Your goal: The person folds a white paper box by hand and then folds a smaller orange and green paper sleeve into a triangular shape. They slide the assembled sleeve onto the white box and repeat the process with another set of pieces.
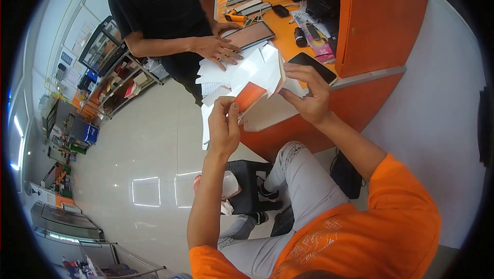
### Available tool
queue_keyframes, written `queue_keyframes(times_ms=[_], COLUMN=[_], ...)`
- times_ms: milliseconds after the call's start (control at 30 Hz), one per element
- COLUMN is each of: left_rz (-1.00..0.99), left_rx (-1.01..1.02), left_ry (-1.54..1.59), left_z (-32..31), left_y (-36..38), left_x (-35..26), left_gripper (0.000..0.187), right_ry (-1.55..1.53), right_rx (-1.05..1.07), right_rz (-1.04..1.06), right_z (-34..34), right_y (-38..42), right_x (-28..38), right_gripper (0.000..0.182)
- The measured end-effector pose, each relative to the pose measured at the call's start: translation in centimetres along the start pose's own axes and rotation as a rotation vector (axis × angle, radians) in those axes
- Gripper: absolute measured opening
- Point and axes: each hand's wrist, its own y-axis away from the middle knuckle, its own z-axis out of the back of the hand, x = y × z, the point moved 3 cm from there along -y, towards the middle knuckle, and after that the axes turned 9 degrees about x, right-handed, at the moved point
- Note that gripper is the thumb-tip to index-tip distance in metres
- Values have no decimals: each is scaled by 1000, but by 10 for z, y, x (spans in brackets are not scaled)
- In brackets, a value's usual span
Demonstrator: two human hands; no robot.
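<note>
My left hand [226, 123] pinches the lower left edge of a small folded piece with an orange panel [249, 97], thumb on top. On its right, my right hand [310, 95] has thumb and fingers closed on the white folded edge [278, 70] of what looks like the same piece. White cut sheets [216, 73] lie beneath and behind it on the orange counter's corner. A co-worker's hand [218, 49] rests flat over these sheets, and the other [229, 28] touches a flat brown panel with a dark frame [251, 35].
A black phone or tablet [313, 68] lies on the counter right of the sheets. Behind are cables, a yellow-black tool [235, 16] and a small dark bottle [300, 37]. A black stool [247, 189] stands below, and a co-worker in black [159, 11] is at the left.
</note>
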Motion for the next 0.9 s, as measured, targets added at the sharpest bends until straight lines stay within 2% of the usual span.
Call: queue_keyframes(times_ms=[233,367,433,567,633,667,700,767,833,900], left_rz=[36,38,-21,-29,159,169,178,62,49,-120], left_rx=[-34,-21,7,-17,-121,-110,-117,-122,-183,-360], left_ry=[70,44,-23,-25,371,292,293,-17,32,-97], left_z=[8,7,6,5,8,13,18,30,41,67], left_y=[2,4,4,8,6,1,-4,-15,-31,-48], left_x=[5,7,3,-3,0,-5,-5,-11,-17,-34], left_gripper=[13,13,13,12,13,14,14,16,16,17], right_ry=[146,30,110,73,72,100,92,264,330,395], right_rx=[134,232,472,559,637,778,786,899,941,988], right_rz=[132,118,58,47,15,15,15,100,101,99], right_z=[10,10,7,1,-1,-2,-2,-6,-7,-6], right_y=[-8,-4,-2,2,0,8,12,18,22,21], right_x=[2,-11,-14,-6,7,1,1,1,-6,-9], right_gripper=[43,44,43,38,33,29,29,27,30,33])
